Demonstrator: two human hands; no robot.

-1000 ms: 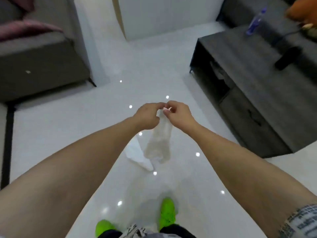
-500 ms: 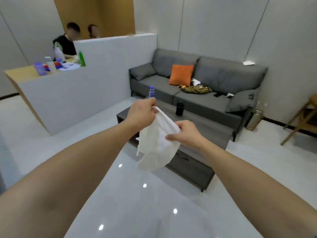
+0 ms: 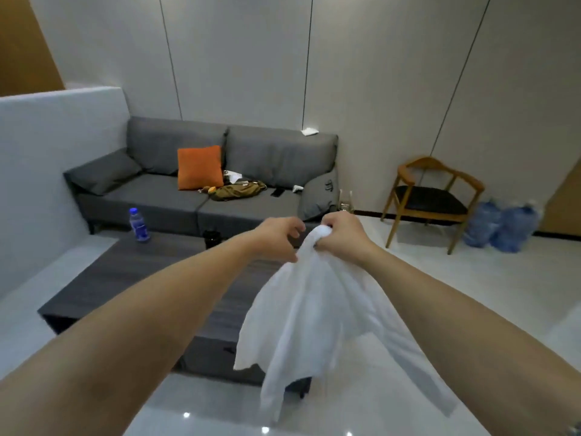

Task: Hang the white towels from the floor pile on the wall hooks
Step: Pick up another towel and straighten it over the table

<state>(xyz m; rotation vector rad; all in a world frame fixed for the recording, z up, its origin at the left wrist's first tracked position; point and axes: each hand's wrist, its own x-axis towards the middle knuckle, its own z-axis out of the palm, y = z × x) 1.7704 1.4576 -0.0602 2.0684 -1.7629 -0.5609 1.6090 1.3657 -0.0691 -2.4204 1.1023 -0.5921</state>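
White towel (image 3: 317,313) hangs from the gripping right hand (image 3: 341,237); left hand (image 3: 276,239) pinches its edge.

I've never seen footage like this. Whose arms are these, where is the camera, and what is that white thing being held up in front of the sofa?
There is no machine here: these are a person's own bare arms. The single picture comes from a wide-angle camera worn on the head, looking forward and down, so the arms reach in from the bottom edge.

The right hand grips a bunched top corner of a white towel, which hangs down freely. The left hand is beside it with fingers curled at the towel's edge; whether it really pinches the cloth is hard to tell.

Behind stands a dark low table with a water bottle on it, then a grey sofa with an orange cushion, and a wooden chair on the right. No wall hooks are in view.
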